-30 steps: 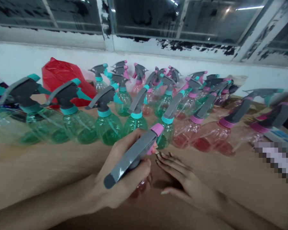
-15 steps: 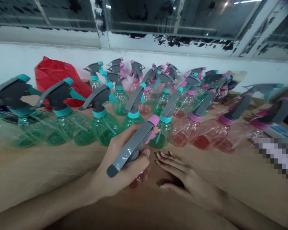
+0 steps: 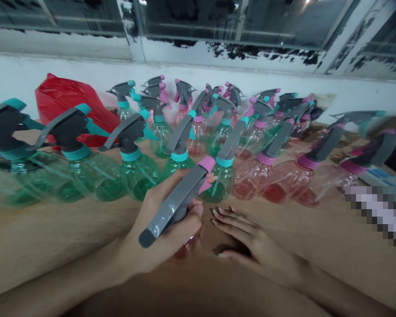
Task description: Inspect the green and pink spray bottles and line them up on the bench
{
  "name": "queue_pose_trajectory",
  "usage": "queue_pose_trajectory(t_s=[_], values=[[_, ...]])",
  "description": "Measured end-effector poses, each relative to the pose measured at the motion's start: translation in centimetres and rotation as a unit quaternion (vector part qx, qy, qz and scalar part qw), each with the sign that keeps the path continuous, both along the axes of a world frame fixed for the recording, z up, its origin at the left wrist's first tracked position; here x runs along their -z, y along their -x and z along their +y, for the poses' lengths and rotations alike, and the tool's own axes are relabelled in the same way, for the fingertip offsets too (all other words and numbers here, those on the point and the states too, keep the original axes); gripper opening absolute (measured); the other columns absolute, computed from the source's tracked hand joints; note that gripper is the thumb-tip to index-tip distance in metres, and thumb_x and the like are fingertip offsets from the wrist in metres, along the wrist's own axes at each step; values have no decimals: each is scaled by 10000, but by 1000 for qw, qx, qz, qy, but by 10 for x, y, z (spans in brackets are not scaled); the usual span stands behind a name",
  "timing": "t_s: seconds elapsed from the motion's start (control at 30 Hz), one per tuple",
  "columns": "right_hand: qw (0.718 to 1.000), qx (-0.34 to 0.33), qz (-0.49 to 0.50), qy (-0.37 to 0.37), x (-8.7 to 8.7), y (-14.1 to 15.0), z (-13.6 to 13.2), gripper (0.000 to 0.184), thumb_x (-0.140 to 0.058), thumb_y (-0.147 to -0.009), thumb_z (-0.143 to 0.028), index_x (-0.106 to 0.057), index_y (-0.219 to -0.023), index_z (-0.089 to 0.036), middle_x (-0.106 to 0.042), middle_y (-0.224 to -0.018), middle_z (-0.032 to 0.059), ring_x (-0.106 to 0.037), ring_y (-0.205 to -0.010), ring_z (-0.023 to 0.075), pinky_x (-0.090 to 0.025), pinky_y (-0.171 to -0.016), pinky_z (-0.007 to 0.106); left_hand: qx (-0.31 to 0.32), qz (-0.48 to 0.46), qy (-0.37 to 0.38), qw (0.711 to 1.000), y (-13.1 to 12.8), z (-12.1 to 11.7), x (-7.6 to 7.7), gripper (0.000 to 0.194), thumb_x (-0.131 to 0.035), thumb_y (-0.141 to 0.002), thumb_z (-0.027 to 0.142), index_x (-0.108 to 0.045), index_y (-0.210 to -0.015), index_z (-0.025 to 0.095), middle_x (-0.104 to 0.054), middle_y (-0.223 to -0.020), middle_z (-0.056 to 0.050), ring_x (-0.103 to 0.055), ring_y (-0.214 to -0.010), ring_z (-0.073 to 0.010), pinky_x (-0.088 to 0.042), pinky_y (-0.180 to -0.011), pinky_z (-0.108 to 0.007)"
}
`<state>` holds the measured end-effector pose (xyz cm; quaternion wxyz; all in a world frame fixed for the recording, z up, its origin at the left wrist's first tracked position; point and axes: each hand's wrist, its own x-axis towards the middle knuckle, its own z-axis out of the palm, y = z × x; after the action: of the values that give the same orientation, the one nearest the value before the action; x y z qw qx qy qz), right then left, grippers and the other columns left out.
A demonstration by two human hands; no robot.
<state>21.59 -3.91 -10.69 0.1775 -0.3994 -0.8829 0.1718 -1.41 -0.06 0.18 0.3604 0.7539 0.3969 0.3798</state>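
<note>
My left hand (image 3: 158, 229) is wrapped round a pink spray bottle (image 3: 188, 246) standing on the wooden table (image 3: 53, 229). Its grey sprayer head with pink nozzle (image 3: 176, 200) sticks up above my fingers. My right hand (image 3: 251, 244) lies flat on the table just right of the bottle, fingers stretched out, holding nothing. Rows of green spray bottles (image 3: 138, 169) and pink spray bottles (image 3: 277, 176) stand just beyond both hands.
A red plastic bag (image 3: 66, 105) lies at the back left against the white wall (image 3: 20, 79). Windows run above the wall. A blurred-out patch (image 3: 379, 211) sits at the right edge, with more bottles near it.
The view has shifted slightly; the bottles sit a little lower and left in frame. My hands hold the same pose.
</note>
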Motion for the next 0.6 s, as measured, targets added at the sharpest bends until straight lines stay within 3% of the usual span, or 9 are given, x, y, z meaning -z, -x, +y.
queue_pose_trajectory(t_s=[0.17,0.43,0.6], values=[[1000,8,14,0,-1,0,-1,602,-563,-895,-424,-348,-1431,-255,-433,-1454,49,-362,-1358,220,-327,-1115,474,5,8,7,1000,0,-1,1,107,-505,-790,236,-516,-889,276,-542,-641,44,-539,-533,-169,-466,-541,-306],[1000,9,11,3,-2,0,-2,591,-558,-901,-410,-344,-1432,-264,-430,-1457,37,-361,-1359,213,-324,-1118,475,-7,6,-14,1000,-1,0,1,132,-514,-752,220,-529,-873,271,-582,-677,34,-564,-566,-168,-491,-564,-306],[1000,10,-10,1,-1,-1,-2,576,-542,-908,-417,-357,-1427,-248,-421,-1462,40,-356,-1361,214,-322,-1118,480,28,-28,80,996,0,-3,-1,245,-515,-735,204,-553,-959,297,-576,-661,57,-546,-423,-126,-444,-398,-240]])
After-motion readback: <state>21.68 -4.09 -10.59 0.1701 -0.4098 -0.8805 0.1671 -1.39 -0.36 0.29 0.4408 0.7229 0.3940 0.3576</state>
